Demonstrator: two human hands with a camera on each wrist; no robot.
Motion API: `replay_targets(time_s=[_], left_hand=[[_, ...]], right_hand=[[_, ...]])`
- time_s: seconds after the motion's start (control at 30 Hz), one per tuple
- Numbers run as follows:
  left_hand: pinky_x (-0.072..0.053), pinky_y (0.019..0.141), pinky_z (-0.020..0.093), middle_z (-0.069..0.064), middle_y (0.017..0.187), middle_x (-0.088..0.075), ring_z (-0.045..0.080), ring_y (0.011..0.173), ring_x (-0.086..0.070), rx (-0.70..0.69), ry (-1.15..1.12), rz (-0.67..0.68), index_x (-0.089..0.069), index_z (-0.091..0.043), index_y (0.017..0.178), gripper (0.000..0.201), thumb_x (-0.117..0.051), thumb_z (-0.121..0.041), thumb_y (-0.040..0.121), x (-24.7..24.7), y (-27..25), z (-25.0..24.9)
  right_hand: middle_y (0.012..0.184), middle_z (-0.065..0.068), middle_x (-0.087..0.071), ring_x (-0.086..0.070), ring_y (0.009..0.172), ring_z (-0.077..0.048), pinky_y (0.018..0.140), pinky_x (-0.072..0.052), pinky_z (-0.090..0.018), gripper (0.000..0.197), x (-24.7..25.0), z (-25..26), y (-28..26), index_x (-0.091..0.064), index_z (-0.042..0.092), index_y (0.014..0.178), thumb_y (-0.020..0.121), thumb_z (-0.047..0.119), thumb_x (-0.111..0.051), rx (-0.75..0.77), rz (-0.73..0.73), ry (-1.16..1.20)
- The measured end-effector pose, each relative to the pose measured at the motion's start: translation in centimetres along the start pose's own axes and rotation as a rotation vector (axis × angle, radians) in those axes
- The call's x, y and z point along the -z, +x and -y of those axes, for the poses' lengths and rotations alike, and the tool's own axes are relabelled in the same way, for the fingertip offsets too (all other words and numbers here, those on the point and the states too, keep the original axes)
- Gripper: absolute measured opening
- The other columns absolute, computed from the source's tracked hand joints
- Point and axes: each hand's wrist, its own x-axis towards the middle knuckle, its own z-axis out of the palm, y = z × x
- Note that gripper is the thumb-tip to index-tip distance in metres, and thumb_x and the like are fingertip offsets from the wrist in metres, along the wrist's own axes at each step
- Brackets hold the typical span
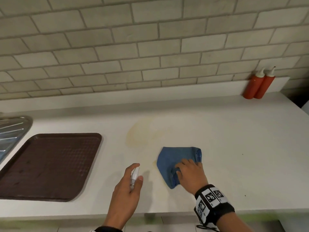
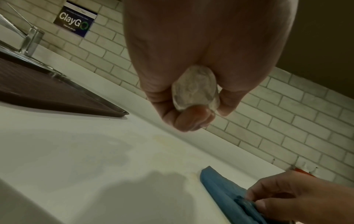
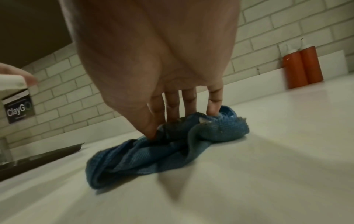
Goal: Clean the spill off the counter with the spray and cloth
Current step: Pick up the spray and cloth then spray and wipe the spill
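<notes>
A long white counter (image 1: pixel 217 131) runs beneath a wall of pale brick tile (image 1: pixel 150 47), a yellowish spill (image 1: pixel 142 133) drying mid-surface. The left hand (image 1: pixel 127 190) curls round a small clear spray bottle (image 1: pixel 134 176) above the counter. The right hand (image 1: pixel 190 174) pinches the bunched blue cloth (image 1: pixel 175 158) just beside the spill. A brown tray (image 1: pixel 50 164) lies left; two red squeeze bottles (image 1: pixel 259 86) stand far right.
</notes>
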Motion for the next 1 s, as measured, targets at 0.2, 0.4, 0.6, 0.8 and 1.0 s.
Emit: replay_targets(time_s=[0.2,0.4,0.6,0.8,1.0], left_hand=[[-0.047,0.089,0.028,-0.009,0.115,-0.057,0.013,0.097,-0.061,0.02,0.002,0.017,-0.037,-0.055,0.133,0.035,-0.047,-0.043,0.101,-2.5,-0.5,-1.3],[-0.055,0.079,0.029,-0.011,0.101,-0.062,0.014,0.078,-0.065,0.026,0.004,0.009,-0.036,-0.06,0.127,0.033,-0.047,-0.044,0.1,-4.2,-1.5,-1.7],[-0.056,0.078,0.03,-0.006,0.091,-0.066,0.012,0.071,-0.061,0.029,0.017,-0.036,-0.038,-0.063,0.124,0.032,-0.047,-0.044,0.1,-3.6,-0.9,-0.7],[-0.054,0.072,0.03,-0.005,0.086,-0.067,0.015,0.072,-0.063,0.028,0.015,-0.169,-0.04,-0.063,0.121,0.034,-0.05,-0.038,0.1,0.2,2.3,0.6],[-0.052,0.063,0.035,0.001,0.061,-0.059,0.016,0.054,-0.058,0.042,0.012,-0.232,-0.046,-0.062,0.116,0.037,-0.055,-0.031,0.099,4.7,5.6,2.8]], right_hand=[[0.098,0.012,-0.055,-0.052,0.098,-0.013,0.084,-0.032,-0.034,0.023,2.1,-2.8,-3.7,-0.06,0.029,0.091,0.081,0.013,-0.047,-0.046,0.092,0.069],[0.111,0.007,-0.052,-0.052,0.1,-0.017,0.081,-0.036,-0.033,0.024,2.9,-3.5,-3.9,-0.056,0.026,0.109,0.089,0.019,-0.044,-0.093,-0.008,0.154],[0.156,-0.006,-0.021,-0.019,0.142,-0.029,0.112,-0.023,-0.051,0.059,0.3,-0.4,-0.1,-0.024,0.021,0.148,0.097,0.046,-0.035,-0.119,0.193,0.073],[0.161,-0.001,0.016,0.013,0.145,-0.036,0.111,0.001,-0.068,0.068,-1.5,2.6,4.0,0.005,0.022,0.153,0.098,0.049,-0.025,-0.095,0.348,-0.074],[0.16,-0.014,-0.011,0.005,0.143,-0.044,0.111,0.0,-0.067,0.078,-3.9,9.5,8.5,-0.021,0.011,0.151,0.084,0.05,-0.014,0.055,0.316,-0.086]])
